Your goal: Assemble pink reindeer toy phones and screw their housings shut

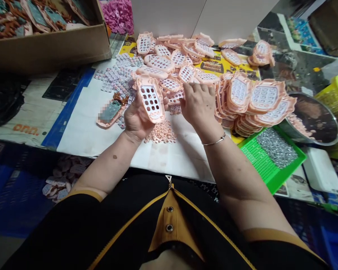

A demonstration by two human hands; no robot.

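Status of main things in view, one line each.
Left hand: closed around pink shell
Pink shell: tilted, holes unfilled
Right hand: curled; grip unclear
Small pink pieces: heaped loose
Shells at right: stacked
Cardboard box: open, filled
Green tray: part-filled with metal bits
Metal bowl: part-filled with pinkish bits

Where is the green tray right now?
In the head view, the green tray is at the right, on the near side of the stacked peach shells, beside the round metal bowl.
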